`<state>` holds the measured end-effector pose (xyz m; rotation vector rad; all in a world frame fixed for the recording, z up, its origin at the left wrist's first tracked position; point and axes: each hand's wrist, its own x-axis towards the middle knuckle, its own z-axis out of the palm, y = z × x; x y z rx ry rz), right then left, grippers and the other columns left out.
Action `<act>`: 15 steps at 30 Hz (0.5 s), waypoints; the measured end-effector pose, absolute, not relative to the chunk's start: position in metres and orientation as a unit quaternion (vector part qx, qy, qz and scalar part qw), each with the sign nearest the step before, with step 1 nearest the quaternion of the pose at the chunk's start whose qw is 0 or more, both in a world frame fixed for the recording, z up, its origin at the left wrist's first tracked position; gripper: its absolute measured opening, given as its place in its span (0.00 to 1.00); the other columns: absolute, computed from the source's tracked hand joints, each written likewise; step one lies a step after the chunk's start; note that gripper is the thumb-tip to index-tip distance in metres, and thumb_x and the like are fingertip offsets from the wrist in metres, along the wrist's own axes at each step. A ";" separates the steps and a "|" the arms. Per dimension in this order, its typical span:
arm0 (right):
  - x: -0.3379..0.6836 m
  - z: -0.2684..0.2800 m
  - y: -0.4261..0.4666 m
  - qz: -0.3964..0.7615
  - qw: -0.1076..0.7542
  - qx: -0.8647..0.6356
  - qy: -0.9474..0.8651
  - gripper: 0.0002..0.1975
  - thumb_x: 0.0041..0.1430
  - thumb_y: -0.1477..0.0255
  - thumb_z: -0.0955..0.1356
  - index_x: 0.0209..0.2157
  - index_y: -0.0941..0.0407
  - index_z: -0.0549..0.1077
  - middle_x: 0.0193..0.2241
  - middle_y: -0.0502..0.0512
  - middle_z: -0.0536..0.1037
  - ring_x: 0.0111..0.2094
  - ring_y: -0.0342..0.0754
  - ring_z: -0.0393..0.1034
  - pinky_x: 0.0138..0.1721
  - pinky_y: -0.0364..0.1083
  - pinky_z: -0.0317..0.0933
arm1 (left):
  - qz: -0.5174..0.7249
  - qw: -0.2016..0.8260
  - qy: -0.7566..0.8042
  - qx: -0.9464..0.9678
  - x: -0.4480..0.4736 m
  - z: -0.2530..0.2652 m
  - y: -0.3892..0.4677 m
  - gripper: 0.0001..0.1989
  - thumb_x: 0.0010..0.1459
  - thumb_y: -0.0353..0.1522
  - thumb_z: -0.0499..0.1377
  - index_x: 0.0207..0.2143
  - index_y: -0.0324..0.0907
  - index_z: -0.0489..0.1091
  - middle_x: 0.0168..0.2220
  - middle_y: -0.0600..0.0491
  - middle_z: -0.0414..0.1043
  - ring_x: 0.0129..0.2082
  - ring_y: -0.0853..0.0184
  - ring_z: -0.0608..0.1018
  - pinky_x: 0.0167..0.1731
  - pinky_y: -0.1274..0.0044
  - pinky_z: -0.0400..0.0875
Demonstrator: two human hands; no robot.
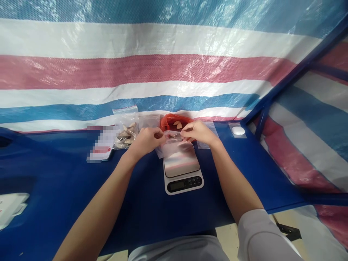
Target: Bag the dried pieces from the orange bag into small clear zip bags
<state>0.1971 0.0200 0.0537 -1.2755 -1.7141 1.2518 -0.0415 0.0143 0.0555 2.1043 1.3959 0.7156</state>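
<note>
My left hand (149,140) and my right hand (199,132) each pinch the top edge of a small clear plastic bag (172,139). The bag hangs over the far end of a white kitchen scale (181,161), which has a shiny platform. Its small display looks blank. Just behind the bag an open red plastic bag (164,122) holds a few tan pieces (177,125). Left of my left hand, a clear zip bag (126,115) stands filled with beige and brownish pieces. Whether anything lies inside the pinched bag I cannot tell.
A blurred-out flat item (102,145) lies left of the filled bag. Far right, a white oval object (238,131) rests on a clear bag. A white plastic case (12,208) sits at the left edge of the blue table (146,217). Striped sheeting (152,69) rises behind.
</note>
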 end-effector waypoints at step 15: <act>0.198 0.056 0.021 0.553 0.317 -0.450 -0.626 0.09 0.49 0.66 0.75 0.29 0.59 0.82 0.24 0.51 0.78 0.24 0.41 0.73 0.27 0.40 0.69 | 0.303 0.254 0.399 0.827 -0.016 0.027 0.006 0.53 0.48 0.51 0.69 0.70 0.43 0.51 0.67 0.41 0.62 0.65 0.49 0.67 0.64 0.58 0.62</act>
